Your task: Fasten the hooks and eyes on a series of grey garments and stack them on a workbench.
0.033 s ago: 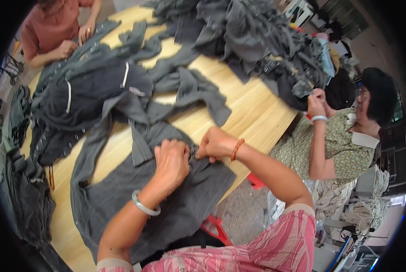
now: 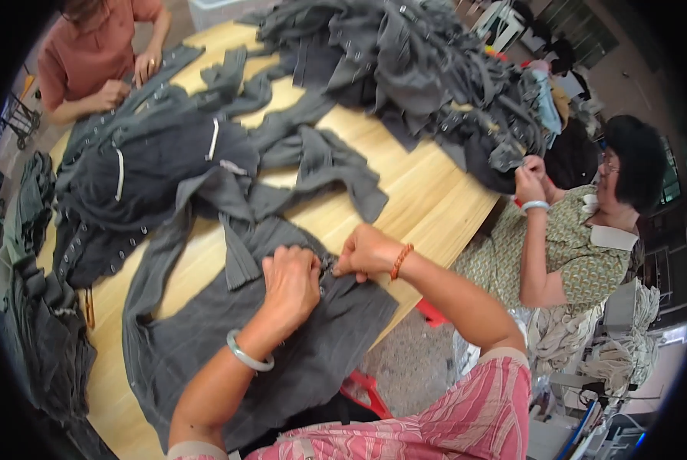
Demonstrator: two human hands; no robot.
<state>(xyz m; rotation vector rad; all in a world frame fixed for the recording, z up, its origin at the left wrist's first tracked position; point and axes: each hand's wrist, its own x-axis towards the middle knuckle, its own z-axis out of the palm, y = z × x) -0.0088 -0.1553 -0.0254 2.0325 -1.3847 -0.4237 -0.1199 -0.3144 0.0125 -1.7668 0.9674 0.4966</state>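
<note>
A dark grey long-sleeved garment [image 2: 332, 330] lies spread on the wooden table in front of me, one sleeve trailing off to the left. My left hand [image 2: 291, 284] is closed on the garment's upper edge, fingers curled under. Close to its right, my right hand [image 2: 363, 253] pinches the same edge between thumb and fingers. Between the two hands the cloth is bunched, and small shiny bits like snaps show there. My fingers hide the exact spot they grip.
Beyond lies a dark garment [image 2: 163, 157] with two white strips. A big heap of grey garments [image 2: 405, 61] covers the far side. More folded cloth [image 2: 48, 345] hangs at the left edge. Two people work nearby: a pink-shirted person [image 2: 90, 61] and a person in green print [image 2: 581, 238].
The whole view has shifted slightly, with the scene sitting a little lower. Both hands stay on the same edge of the garment, hardly moved.
</note>
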